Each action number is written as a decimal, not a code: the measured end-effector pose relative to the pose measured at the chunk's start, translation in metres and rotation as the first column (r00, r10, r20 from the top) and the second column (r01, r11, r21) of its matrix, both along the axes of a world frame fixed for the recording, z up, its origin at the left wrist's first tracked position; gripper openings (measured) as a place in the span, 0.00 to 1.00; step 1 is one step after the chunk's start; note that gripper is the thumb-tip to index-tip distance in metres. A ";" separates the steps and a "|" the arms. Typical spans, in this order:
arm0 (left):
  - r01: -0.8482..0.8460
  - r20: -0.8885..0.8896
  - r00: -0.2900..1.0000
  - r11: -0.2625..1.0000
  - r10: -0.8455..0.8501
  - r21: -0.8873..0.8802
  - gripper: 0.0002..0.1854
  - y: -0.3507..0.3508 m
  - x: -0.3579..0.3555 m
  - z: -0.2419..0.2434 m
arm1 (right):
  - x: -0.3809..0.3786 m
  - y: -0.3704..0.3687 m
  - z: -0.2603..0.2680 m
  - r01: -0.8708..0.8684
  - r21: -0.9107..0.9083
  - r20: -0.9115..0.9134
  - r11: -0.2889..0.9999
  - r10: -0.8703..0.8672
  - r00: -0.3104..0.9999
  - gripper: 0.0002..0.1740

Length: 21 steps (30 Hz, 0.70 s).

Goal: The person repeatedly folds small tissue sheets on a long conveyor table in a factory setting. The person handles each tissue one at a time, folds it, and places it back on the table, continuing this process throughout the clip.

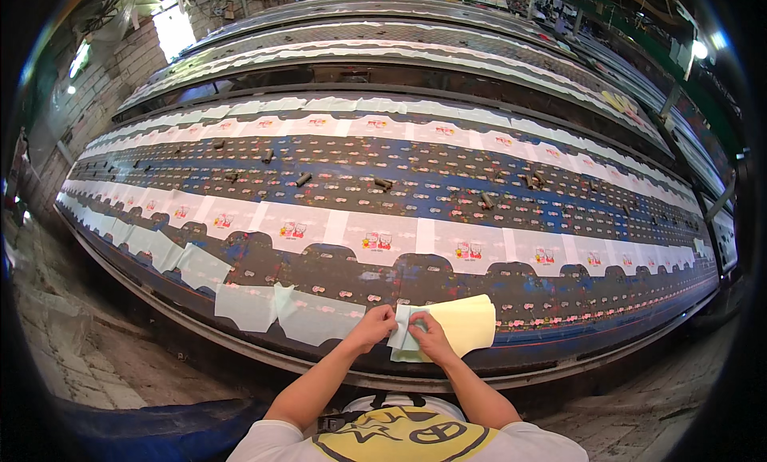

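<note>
My left hand (376, 328) and my right hand (429, 337) are close together over the table's near edge. Between them is a folded pale blue-green fabric piece (402, 325), which the fingertips of both hands pinch. Under my right hand and to its right lies a stack of pale yellow fabric pieces (466, 325). Left of my left hand, a pale fabric piece (323, 318) lies flat on the dark table, in line with more such pieces running off to the left. Beyond the hands, a row of white fabric pieces (389, 225) bears printed cartoon cats.
The long printing table (353, 276) has a raised metal rim (371, 380) on my side. Short dark cylinders (304, 179) lie scattered along its middle. Another row of printed white pieces (365, 125) runs along the far side. More long tables (335, 36) stand behind.
</note>
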State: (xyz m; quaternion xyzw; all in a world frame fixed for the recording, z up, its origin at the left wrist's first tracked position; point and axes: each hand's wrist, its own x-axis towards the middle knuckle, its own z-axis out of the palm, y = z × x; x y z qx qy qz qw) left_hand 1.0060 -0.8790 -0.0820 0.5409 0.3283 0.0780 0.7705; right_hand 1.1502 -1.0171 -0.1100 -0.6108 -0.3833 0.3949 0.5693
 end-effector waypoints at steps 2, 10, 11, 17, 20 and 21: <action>0.014 0.000 1.000 1.000 -0.014 0.027 0.07 -0.001 -0.001 -0.004 | -0.001 -0.001 0.000 -0.014 -0.081 0.046 0.997 0.018 0.999 0.09; 0.008 0.040 0.999 0.998 -0.010 0.057 0.10 -0.002 -0.006 0.014 | -0.003 -0.006 0.018 0.004 -0.158 0.118 0.987 0.015 0.993 0.06; -0.006 0.051 0.999 0.999 0.004 0.033 0.11 -0.001 -0.008 0.014 | -0.003 -0.007 0.022 -0.005 -0.159 0.059 0.987 0.015 0.998 0.06; 0.036 0.121 0.992 0.999 -0.032 -0.033 0.15 0.008 -0.010 0.035 | 0.000 -0.010 0.018 0.116 -0.106 -0.413 0.988 -0.150 0.898 0.07; 0.039 0.133 0.990 0.999 -0.037 -0.015 0.12 0.009 -0.011 0.041 | 0.002 -0.011 0.021 0.104 -0.066 -0.412 0.992 -0.122 0.903 0.07; 0.041 0.133 0.990 0.999 -0.041 0.002 0.11 0.010 -0.010 0.042 | 0.002 -0.011 0.022 0.098 -0.069 -0.380 0.993 -0.117 0.918 0.07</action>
